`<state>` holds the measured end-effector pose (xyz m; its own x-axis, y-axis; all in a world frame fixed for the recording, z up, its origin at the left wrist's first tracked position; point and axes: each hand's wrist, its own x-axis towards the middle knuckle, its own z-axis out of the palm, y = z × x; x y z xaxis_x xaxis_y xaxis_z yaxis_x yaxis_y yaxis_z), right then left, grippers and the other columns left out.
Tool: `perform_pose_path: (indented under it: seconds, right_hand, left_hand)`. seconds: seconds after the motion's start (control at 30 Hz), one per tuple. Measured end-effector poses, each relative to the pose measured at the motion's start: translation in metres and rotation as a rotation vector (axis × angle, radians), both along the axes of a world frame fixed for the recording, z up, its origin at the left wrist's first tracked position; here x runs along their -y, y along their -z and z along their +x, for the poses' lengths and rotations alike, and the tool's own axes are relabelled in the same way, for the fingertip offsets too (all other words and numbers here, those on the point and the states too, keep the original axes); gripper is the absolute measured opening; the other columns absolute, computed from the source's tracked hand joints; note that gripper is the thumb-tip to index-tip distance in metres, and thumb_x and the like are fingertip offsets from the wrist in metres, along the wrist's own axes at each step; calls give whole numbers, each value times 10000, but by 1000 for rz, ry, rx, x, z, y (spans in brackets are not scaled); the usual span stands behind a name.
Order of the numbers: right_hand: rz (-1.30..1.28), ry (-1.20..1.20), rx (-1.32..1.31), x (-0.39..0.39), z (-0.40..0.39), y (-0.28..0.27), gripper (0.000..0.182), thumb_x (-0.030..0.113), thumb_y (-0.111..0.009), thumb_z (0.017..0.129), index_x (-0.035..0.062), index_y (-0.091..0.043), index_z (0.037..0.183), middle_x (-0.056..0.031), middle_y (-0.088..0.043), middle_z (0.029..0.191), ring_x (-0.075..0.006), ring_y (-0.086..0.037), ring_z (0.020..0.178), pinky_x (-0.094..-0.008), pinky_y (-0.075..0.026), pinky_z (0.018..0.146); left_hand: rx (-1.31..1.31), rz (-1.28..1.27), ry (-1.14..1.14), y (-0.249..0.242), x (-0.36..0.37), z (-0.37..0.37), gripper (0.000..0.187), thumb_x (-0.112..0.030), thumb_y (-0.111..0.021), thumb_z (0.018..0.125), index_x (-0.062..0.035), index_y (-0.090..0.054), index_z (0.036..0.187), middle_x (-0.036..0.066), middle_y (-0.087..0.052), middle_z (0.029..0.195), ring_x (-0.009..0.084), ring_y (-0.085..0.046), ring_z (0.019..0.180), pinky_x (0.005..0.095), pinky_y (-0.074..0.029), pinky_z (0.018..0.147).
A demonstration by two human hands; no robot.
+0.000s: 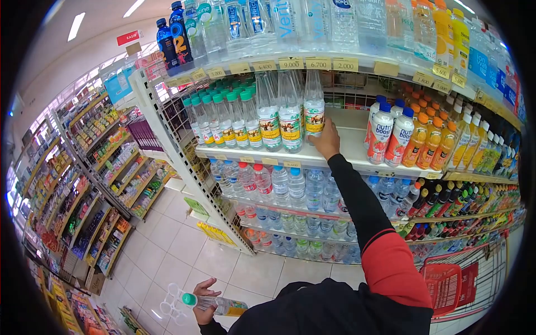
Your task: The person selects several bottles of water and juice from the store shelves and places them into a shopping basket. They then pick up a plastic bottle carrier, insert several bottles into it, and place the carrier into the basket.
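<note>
My right hand (326, 139) reaches onto the middle shelf and grips the lower part of a large clear bottle (315, 109) with a yellow picture label. That bottle stands upright at the end of a row, its top overlapped by the price strip above. Beside it are similar large bottles (290, 125) and smaller green-capped bottles (234, 114). Low in front of me, my left hand (205, 316) is wrapped around a green-capped clear bottle (230, 307), tilted nearly flat. A clear plastic ring carrier (174, 304) shows next to its cap.
White-and-red drink bottles (379, 134) and orange-capped juice bottles (433, 145) stand right of my right hand. Lower shelves hold more water bottles (297, 187). A red shopping cart (444, 287) is at the right. A stocked shelf (72, 195) lines the left side beyond the tiled floor (153, 251).
</note>
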<state>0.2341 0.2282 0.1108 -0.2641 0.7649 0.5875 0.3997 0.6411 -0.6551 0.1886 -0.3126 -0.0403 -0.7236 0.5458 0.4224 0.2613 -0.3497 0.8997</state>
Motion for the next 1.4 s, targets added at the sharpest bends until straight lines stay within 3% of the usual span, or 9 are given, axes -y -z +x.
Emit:
perform_pose_path:
  seconds: [0.33, 0.7, 0.83, 0.97, 1.07, 1.17, 1.27, 1.33, 1.4]
  right_hand:
    - [19, 141, 12, 9, -3, -3, 707, 261, -795, 600, 77, -355, 1122, -153, -491, 1103, -364, -571, 938, -428, -491, 756]
    - [-44, 112, -22, 18, -4, -6, 695, 225, -789, 617, 47, -368, 1140, -175, -492, 1123, -386, -537, 987, -446, -457, 805]
    - [-53, 78, -1, 18, 1, -5, 740, 211, -784, 623, 43, -350, 1198, -192, -481, 1132, -383, -517, 1024, -442, -453, 819]
    - [343, 36, -308, 48, 21, 7, 774, 130, -742, 673, 31, -305, 1304, -184, -476, 1115, -321, -495, 1062, -385, -444, 856]
    - [120, -219, -550, 125, 54, 38, 551, 90, -692, 702, 4, -426, 1176, -135, -504, 1106, -258, -509, 1034, -363, -439, 835]
    - [-52, -552, -301, 200, 78, 121, 501, 145, -708, 718, 10, -457, 1130, -103, -541, 1060, -212, -549, 976, -318, -449, 823]
    - [-274, -1088, 31, 265, 91, 149, 612, 228, -734, 702, 25, -431, 1193, -118, -540, 1106, -265, -544, 1024, -376, -452, 848]
    - [-102, -1130, 65, 290, 81, 138, 638, 255, -742, 687, 25, -433, 1196, -129, -540, 1102, -283, -547, 1019, -390, -450, 842]
    - [70, -1174, 94, 298, 76, 135, 665, 282, -749, 673, 24, -434, 1199, -139, -540, 1098, -301, -550, 1013, -404, -448, 837]
  left_hand:
    - [22, -15, -16, 3, 7, 2, 342, -207, -689, 655, -32, -547, 912, 202, -480, 1153, 354, -494, 1118, 412, -545, 770]
    - [-4, -79, 86, 6, 3, -6, 379, -32, -559, 521, -3, -555, 899, 207, -522, 1108, 314, -543, 1051, 380, -514, 834]
    - [-2, -75, 89, 10, 4, -3, 360, -34, -573, 548, -2, -551, 906, 206, -521, 1112, 307, -550, 1045, 385, -509, 840]
    - [33, -103, 77, 19, 13, -4, 327, -33, -602, 601, 4, -528, 917, 182, -561, 1037, 293, -596, 951, 389, -514, 808]
    - [100, -172, 0, 34, 17, -8, 311, -14, -608, 605, -9, -498, 896, 135, -598, 864, 265, -639, 790, 388, -519, 755]
    - [-6, -226, -20, 46, 7, -18, 279, 11, -603, 602, -12, -495, 858, 112, -581, 792, 250, -638, 758, 384, -521, 757]
    - [74, -221, 37, 21, -24, -14, 214, 18, -644, 642, -16, -539, 826, 86, -600, 790, 188, -627, 806, 323, -514, 735]
    - [-385, -256, 8, 10, -57, -17, 189, -62, -664, 648, -38, -560, 803, 97, -585, 789, 212, -584, 688, 328, -479, 654]
    - [-549, -49, 10, -9, -97, -7, 255, -95, -666, 591, -57, -552, 816, 106, -575, 887, 299, -540, 884, 402, -426, 800]
